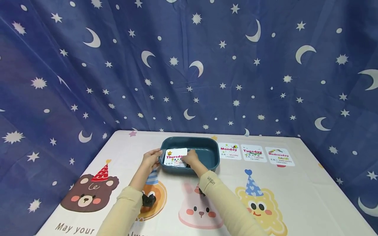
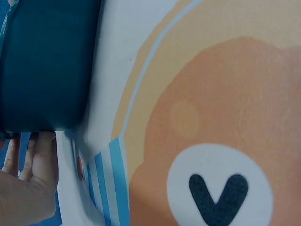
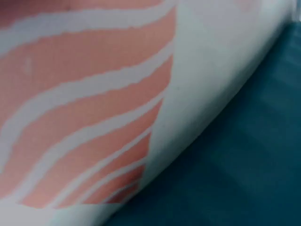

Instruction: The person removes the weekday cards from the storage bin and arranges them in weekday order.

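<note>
A dark blue-green basin (image 1: 203,141) stands toward the back of the table. My left hand (image 1: 151,159) holds its left end, fingertips at the rim; the left wrist view shows those fingers (image 2: 43,155) up against the basin's end wall (image 2: 47,70). My right hand (image 1: 192,158) reaches into the basin and pinches the right edge of a white card (image 1: 175,154) printed "Thursday". This card tilts up within the basin's left half. In the right wrist view only the basin's side (image 3: 235,155) and the printed cloth show, and the hand itself is out of frame.
To the right of the basin, three cards lie face up in a row: Monday (image 1: 229,151), Tuesday (image 1: 253,153) and Wednesday (image 1: 279,156). A white tablecloth (image 1: 307,196) with cartoon animals covers the table. Behind hangs a blue curtain (image 1: 177,82) with moons and stars.
</note>
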The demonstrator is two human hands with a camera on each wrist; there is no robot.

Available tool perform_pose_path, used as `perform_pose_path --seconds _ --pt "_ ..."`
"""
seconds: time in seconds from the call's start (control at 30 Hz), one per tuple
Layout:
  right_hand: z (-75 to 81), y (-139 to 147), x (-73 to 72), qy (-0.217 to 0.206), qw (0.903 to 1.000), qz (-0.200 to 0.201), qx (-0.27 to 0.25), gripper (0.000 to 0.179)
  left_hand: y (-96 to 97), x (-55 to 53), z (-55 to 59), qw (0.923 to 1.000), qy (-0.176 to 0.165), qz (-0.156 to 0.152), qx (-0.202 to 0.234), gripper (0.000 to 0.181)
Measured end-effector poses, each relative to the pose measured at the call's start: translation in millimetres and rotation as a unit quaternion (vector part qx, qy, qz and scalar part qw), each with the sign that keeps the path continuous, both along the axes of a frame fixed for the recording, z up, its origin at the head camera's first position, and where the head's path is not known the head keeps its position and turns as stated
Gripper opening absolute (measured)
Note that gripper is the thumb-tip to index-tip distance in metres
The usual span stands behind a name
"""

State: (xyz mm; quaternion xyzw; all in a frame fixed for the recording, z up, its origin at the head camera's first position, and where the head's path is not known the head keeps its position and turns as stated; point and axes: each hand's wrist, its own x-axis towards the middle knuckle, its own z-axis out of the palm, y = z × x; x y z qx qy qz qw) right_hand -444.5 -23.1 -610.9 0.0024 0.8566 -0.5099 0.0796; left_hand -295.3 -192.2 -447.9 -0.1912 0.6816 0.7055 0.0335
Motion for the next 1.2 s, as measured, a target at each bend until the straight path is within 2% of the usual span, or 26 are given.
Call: perform_pose_path --seconds 0.03,0.07,0.1,0.13,0.2,0.27,0.33,0.43,0.67,0.9,1.2 --pt "26.8 -1 20.4 0.019 0.9991 -0.003 0.038 0.078 -0.2 0.2 -0.2 1.0 -0.002 0.0 -0.001 0.043" --pt "61.7 -1 48.2 0.038 0.9971 -0.006 0.066 0.076 -0.2 0.6 -0.3 1.0 -0.003 0.001 -0.002 0.043" --pt "89.7 -1 68.8 0.049 0.995 -0.013 0.086 0.076 -0.3 0.7 -0.4 1.0 -0.004 0.002 -0.002 0.043" --pt "114.1 -1 87.4 0.058 0.9937 -0.021 0.093 0.069 -0.5 0.8 -0.4 1.0 -0.005 0.003 -0.002 0.042" --pt "150.9 0 114.3 0.051 0.9953 -0.036 0.074 0.056 -0.2 0.8 0.0 1.0 -0.007 0.004 -0.005 0.042" --pt "162.9 0 126.5 0.066 0.9948 -0.042 0.065 0.044 -0.5 1.4 0.7 0.9999 -0.008 0.006 -0.006 0.042" --pt "167.3 0 131.3 0.075 0.994 -0.046 0.065 0.038 -0.8 1.5 1.4 0.9999 -0.008 0.008 -0.008 0.042" --pt "166.0 1 131.4 0.09 0.9917 -0.055 0.074 0.033 -0.6 1.6 1.9 1.0 -0.003 0.004 -0.006 0.042" --pt "165.2 3 129.8 0.068 0.993 -0.073 0.063 0.034 0.4 1.7 0.5 1.0 -0.002 0.005 0.0 0.043" --pt "163.4 1 133.0 0.082 0.9922 -0.082 0.045 0.026 -1.4 4.1 -2.3 0.9999 -0.008 0.006 -0.006 0.043" --pt "165.4 3 130.6 0.102 0.9869 -0.121 0.031 0.021 -1.1 1.0 -0.9 1.0 -0.004 -0.002 -0.004 0.043"
